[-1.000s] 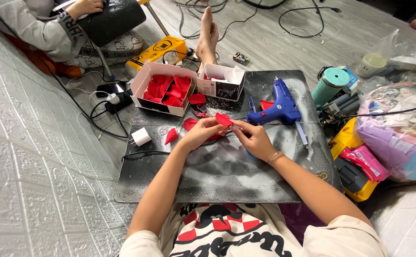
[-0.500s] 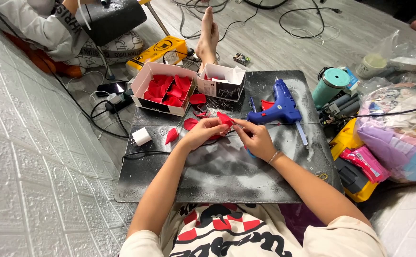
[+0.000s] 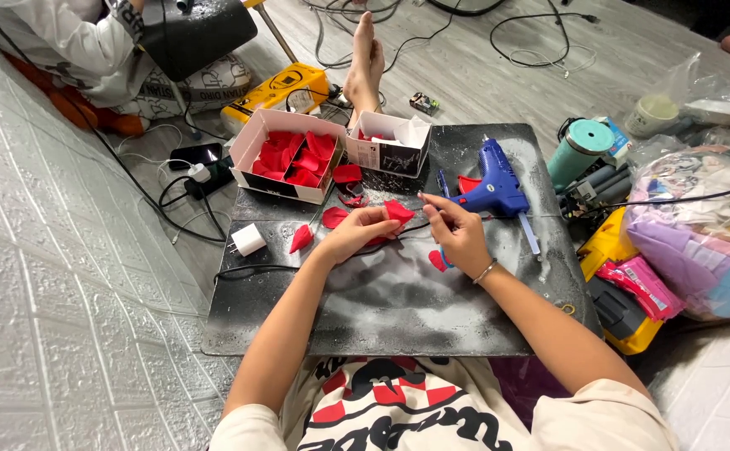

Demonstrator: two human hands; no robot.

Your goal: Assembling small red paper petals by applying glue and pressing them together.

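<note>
While left hand (image 3: 356, 234) fingers pinch a curled red petal (image 3: 398, 210), right hand (image 3: 458, 235) fingers touch it.

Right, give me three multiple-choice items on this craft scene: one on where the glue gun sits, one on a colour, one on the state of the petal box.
1. Where does the blue glue gun lie?
A. On the dark board, beyond the right hand
B. Inside the petal box
C. On the floor left of the board

2. What colour are the petals in the open box?
A. Yellow
B. Red
C. White

3. What state is that box in?
A. Shut with a lid
B. Tipped upside down
C. Open and holding petals

Answers:
1. A: the gun rests on the dark board just past the right hand.
2. B: the red petals fill the box, like the red piece at the left hand.
3. C: its top is open and the petals show inside.
</note>
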